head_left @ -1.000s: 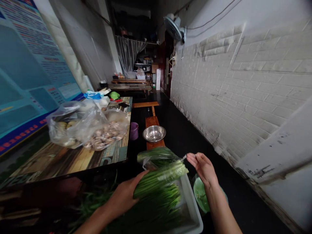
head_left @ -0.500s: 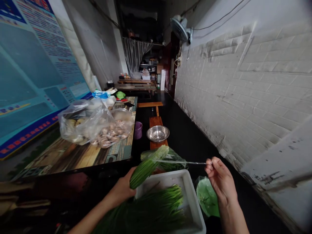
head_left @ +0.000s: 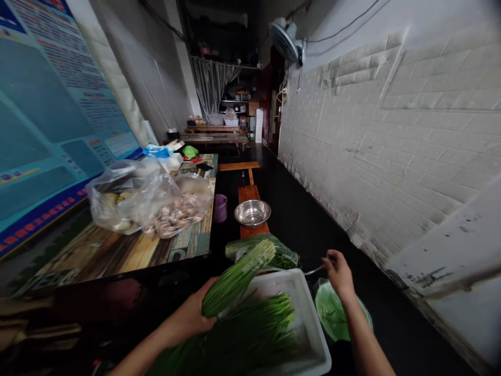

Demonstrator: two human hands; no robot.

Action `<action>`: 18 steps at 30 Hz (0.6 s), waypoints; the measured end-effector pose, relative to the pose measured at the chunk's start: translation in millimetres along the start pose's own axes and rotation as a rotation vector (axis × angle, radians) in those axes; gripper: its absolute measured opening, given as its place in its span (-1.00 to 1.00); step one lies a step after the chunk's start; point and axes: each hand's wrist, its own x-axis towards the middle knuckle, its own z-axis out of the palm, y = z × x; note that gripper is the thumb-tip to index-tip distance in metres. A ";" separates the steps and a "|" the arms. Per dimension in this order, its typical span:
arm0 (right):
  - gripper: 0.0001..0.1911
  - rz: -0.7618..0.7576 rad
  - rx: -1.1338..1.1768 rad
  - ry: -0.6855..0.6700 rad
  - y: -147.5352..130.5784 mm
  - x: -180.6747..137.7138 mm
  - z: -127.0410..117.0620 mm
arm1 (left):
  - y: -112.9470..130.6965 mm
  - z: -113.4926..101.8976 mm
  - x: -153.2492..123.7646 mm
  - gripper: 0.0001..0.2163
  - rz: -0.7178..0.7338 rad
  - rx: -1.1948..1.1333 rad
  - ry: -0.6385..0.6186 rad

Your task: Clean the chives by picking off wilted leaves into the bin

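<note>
My left hand (head_left: 193, 312) is closed around a bunch of garlic chives (head_left: 237, 279), its pale cut ends tilted up and away to the right. Between the fingertips of my right hand (head_left: 340, 274) is pinched a thin, pale plastic strip (head_left: 314, 271), its loose end trailing left. Under the held bunch stands a white plastic tray (head_left: 318, 324), where more garlic chives (head_left: 270, 326) lie in a thick pile. Just past the tray's far rim rests a clear bag of greens (head_left: 284, 253). A green-lined bin (head_left: 331, 313), partly hidden by my right forearm, holds a few green scraps.
A steel bowl (head_left: 252, 213) sits on a wooden bench (head_left: 249, 193). On the left table (head_left: 129, 253) are clear bags of mushroom-like pieces (head_left: 172, 211) and pale round items. A purple bucket (head_left: 220, 208) stands beside that table. A brick-patterned wall (head_left: 391, 141) runs along the right.
The strip, earlier stretched from the bunch to my right hand, has come away from the chives. My right hand has moved slightly left; the held bunch has dipped a little.
</note>
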 end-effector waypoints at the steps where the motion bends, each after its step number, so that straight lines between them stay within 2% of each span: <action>1: -0.46 -0.005 -0.051 -0.094 -1.9 -15.8 13.4 | -0.6 2.1 2.4 -0.31 -0.012 -0.033 0.003; 3: -0.36 0.060 -0.027 -0.343 -9.7 -48.7 44.6 | -2.4 7.2 6.1 -0.29 -0.038 -0.077 -0.002; 6: -0.31 0.220 0.185 -0.814 -20.4 -90.2 87.4 | -5.5 13.6 8.9 -0.27 -0.052 -0.126 -0.036; 7: -0.33 0.227 0.216 -0.935 -22.3 -99.8 96.8 | -6.9 14.6 9.3 -0.26 -0.047 -0.141 -0.045; 9: -0.51 0.184 0.159 -1.060 -25.7 -110.8 105.0 | -10.2 14.1 9.2 -0.23 -0.036 -0.151 -0.031; 11: -0.61 0.103 0.000 -1.054 -31.6 -109.7 100.8 | -13.9 11.1 7.8 -0.20 -0.052 -0.093 0.018; 13: -0.58 0.014 -0.114 -0.971 -41.1 -97.8 91.0 | -16.8 7.9 4.5 -0.19 -0.119 0.073 0.050; 16: -0.61 -0.106 -0.134 -0.769 -51.4 -68.0 78.5 | -18.6 7.6 -2.7 -0.18 -0.158 0.349 -0.053; 18: -0.59 -0.164 -0.171 -0.603 -47.9 -48.8 72.1 | -19.0 9.7 -6.5 -0.19 -0.106 0.372 -0.142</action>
